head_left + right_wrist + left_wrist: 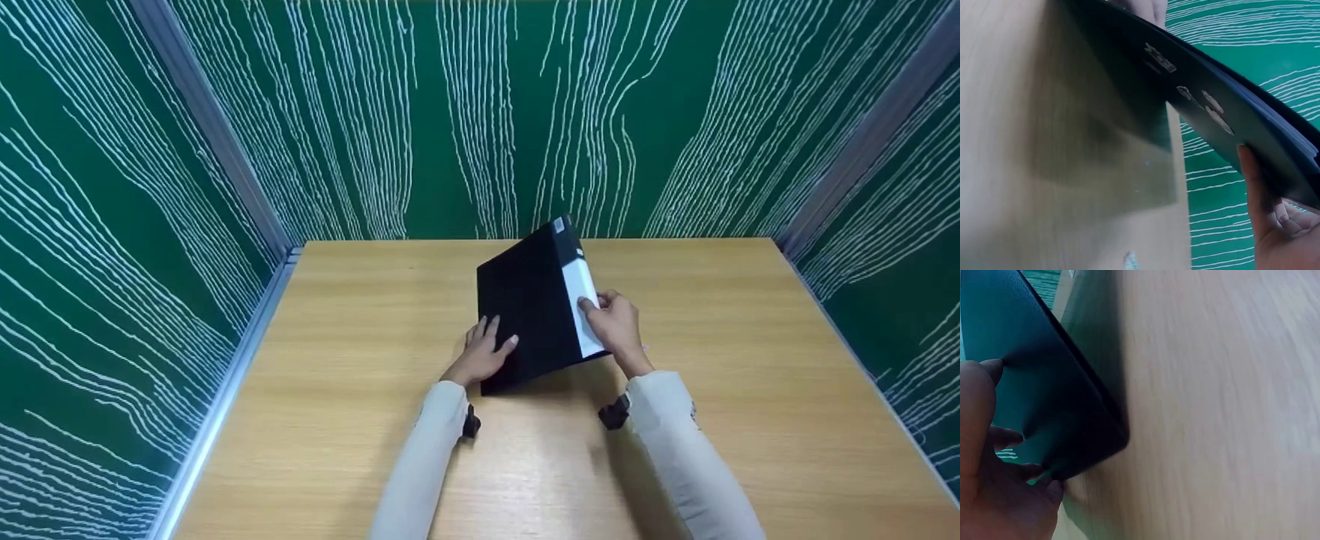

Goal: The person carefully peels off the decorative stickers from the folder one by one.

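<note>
A black file folder (525, 300) with a white spine label stands tilted, its lower left corner on the table and its spine side raised. My right hand (616, 326) grips the spine, thumb on the white label; in the right wrist view one finger (1252, 174) lies along the underside cover, which bears pale marks. Sheet edges (1275, 115) show between the covers. My left hand (481, 358) rests on the upper cover near the left edge, fingers spread. From the left wrist, its fingertips (995, 370) touch the dark cover (1044, 371) close to a corner.
The wooden table (360, 322) spreads around the folder. Green panels with wavy white lines (480, 112) stand behind and at both sides, with metal posts at the corners. A small pale scrap (1130, 260) lies on the table in the right wrist view.
</note>
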`<state>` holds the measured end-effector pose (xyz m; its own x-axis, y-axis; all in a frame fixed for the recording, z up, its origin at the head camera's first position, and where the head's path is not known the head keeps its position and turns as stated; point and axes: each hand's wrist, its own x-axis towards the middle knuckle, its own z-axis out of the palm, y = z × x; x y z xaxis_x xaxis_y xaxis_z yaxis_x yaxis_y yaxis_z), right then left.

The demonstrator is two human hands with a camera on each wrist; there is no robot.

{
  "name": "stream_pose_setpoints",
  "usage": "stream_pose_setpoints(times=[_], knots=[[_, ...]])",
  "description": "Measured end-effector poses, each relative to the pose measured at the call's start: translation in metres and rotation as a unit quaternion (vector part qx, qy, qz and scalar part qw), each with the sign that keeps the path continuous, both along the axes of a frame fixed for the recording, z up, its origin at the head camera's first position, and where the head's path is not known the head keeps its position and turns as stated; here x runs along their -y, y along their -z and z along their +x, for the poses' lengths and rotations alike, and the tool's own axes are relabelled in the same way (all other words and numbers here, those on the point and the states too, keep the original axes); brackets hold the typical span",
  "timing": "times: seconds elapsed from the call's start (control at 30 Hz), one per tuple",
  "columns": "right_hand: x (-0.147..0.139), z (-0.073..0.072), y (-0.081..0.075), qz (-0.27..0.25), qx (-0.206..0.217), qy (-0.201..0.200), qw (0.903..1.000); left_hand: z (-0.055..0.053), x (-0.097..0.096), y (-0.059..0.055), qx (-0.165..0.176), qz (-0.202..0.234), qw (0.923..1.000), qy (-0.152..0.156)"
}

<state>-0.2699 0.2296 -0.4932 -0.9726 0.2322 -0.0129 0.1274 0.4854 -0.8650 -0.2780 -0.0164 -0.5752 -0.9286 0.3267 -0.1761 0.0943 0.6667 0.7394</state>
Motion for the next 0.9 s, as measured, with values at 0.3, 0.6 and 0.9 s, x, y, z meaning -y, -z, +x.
stream_pose_setpoints(times=[0.3, 0.6, 0.9], knots=[[0.002, 0.000, -0.015, 0.011, -0.035, -0.010, 0.9993, -0.001, -0.005, -0.010, -0.012, -0.002, 0.9997, 0.021], [0.006, 0.004, -0.029, 0.041, -0.066, -0.030, 0.9965, 0.003, -0.010, -0.014, -0.016, 0.005, 0.9993, 0.034], [0.009, 0.010, -0.048, 0.076, -0.091, -0.030, 0.9925, -0.001, -0.015, -0.017, -0.023, 0.006, 0.9989, 0.041]])
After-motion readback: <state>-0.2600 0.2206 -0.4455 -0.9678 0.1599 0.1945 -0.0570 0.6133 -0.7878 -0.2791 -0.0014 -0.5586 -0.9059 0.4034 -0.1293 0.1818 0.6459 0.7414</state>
